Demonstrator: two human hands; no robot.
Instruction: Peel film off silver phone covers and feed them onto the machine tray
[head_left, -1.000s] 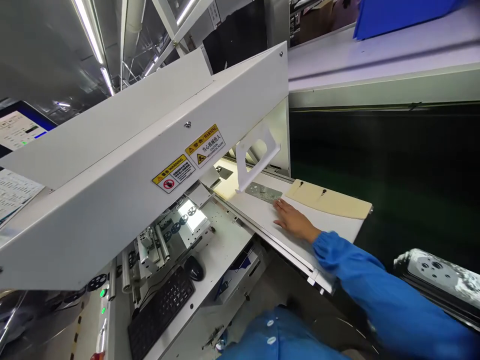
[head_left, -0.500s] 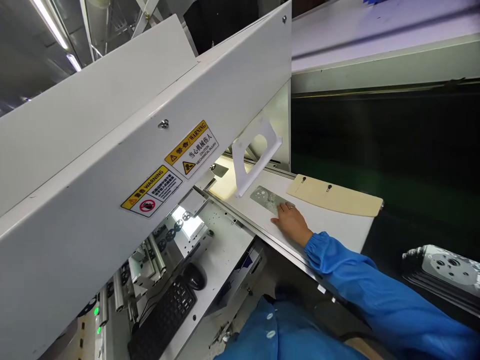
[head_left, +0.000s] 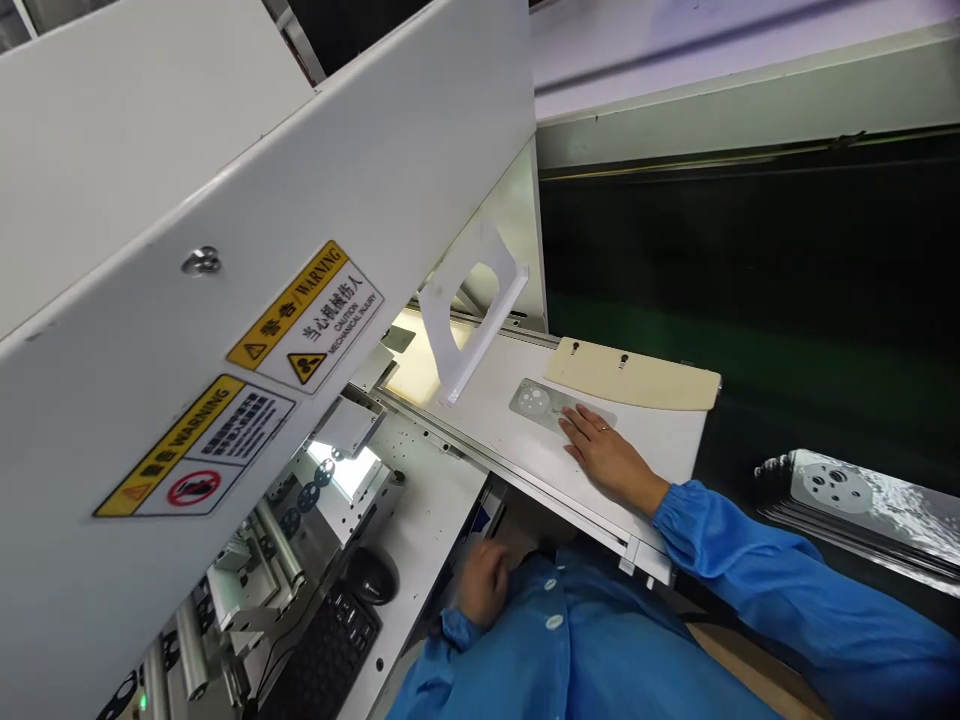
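My right hand (head_left: 609,455) lies palm down with its fingers stretched out over a thin grey plate (head_left: 529,400). This plate has a round area of holes at its left end, and my fingers cover part of its near edge. Plate and hand are on a white feed table (head_left: 525,455). A cream-coloured curved guide (head_left: 637,378) runs along the table's far side. Low in the picture, in front of my body, is my left hand (head_left: 484,582). It looks curled but is smeared by motion, so whether it holds anything is unclear.
A white machine cover (head_left: 420,170) with warning labels slants across the left. A white bracket (head_left: 480,345) hangs over the table. A stack of similar plates (head_left: 862,490) lies on the dark belt (head_left: 720,260) at right. Keyboard (head_left: 322,655) and mouse (head_left: 373,575) sit below.
My left hand has come into view. My right hand now lies flatter on the plate, which has turned slightly and sits nearer the cream guide. The camera view has shifted.
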